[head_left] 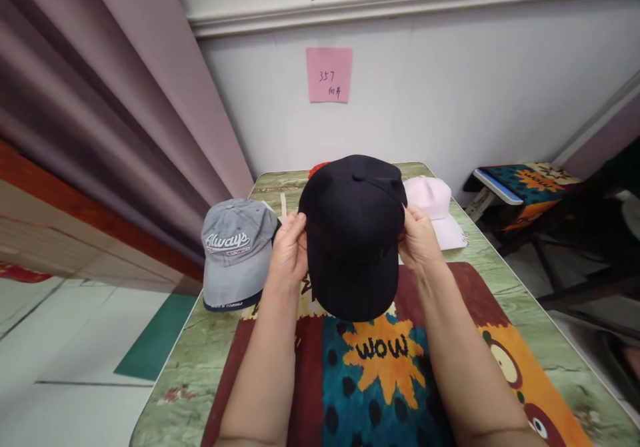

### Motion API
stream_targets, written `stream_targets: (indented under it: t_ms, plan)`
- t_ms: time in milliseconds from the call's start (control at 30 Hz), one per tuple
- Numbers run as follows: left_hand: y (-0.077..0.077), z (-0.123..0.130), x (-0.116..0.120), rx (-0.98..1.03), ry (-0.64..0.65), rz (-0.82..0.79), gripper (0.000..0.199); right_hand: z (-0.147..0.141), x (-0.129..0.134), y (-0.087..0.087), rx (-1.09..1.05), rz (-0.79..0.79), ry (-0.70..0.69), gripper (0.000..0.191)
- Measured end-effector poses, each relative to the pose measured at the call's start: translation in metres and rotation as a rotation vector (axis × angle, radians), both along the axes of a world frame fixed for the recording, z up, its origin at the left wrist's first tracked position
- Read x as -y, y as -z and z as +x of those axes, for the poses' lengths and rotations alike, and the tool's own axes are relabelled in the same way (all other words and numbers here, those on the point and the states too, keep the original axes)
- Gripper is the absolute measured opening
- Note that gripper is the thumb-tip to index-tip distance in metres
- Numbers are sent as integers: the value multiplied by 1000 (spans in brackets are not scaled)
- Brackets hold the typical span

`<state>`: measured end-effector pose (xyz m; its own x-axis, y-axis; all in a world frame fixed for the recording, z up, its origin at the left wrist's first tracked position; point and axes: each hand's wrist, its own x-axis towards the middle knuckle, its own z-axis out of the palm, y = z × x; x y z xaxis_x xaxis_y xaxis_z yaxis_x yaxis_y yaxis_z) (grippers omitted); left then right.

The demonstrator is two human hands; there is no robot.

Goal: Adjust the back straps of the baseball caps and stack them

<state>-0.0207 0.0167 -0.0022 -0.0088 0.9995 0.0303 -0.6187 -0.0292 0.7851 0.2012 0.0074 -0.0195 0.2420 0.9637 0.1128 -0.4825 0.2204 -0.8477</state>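
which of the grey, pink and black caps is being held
The black cap, held at one side by the left hand and at the other by the right hand; the grey cap and pink cap rest on the table.

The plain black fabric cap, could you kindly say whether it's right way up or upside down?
Right way up: the plain black fabric cap, between the left hand and right hand, shows its domed crown, not its inside.

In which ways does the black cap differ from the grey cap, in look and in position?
The black cap is held between the left hand and right hand; the grey cap rests on the table. The grey cap bears the white word "Always", while the black cap shows no lettering. Both have a brim towards the person.
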Motion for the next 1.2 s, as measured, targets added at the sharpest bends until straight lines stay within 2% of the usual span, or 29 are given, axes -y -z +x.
stream_targets:
  t_ms: [67, 233, 333, 400, 567, 633, 733, 800, 867, 967, 1067, 1133, 1200]
  plan:
    - [7, 9, -1, 48, 61, -86, 28, -2, -5, 4, -97, -83, 52, 29]
    - [17, 19, 4, -21, 376, -164, 43, 10, -18, 18, -225, -227, 169, 28]
    - [17, 21, 6, -65, 438, -233, 44, 15, -21, 20, -272, -257, 170, 24]
    - [17, 22, 5, -41, 371, -256, 38, 15, -20, 18, -304, -232, 108, 21]
    - [15, 26, 0, 70, 18, -151, 41, -1, -9, 10, -279, -328, -256, 25]
    - [15, 28, -2, 88, -75, -87, 42, -13, -3, 6, -271, -341, -320, 25]
    - [14, 31, -3, 98, -118, -53, 36, -29, 3, -1, -325, -284, -354, 31]
    - [14, 32, -3, 81, -82, -60, 29, -31, 3, -5, -384, -252, -291, 34]
    - [13, 31, -2, 14, 29, -101, 22, -21, -1, -9, -421, -202, -162, 36]
    - [13, 29, 1, -140, 184, -176, 29, 18, -8, -11, -421, -41, 104, 37]
    - [13, 26, 3, -218, 190, -196, 30, 69, -15, 1, -414, 62, 336, 29]
    - [14, 24, 2, -226, 164, -206, 28, 97, -21, 18, -432, -16, 465, 22]
    - [14, 23, 1, -229, 143, -216, 29, 115, -25, 40, -432, -266, 644, 17]
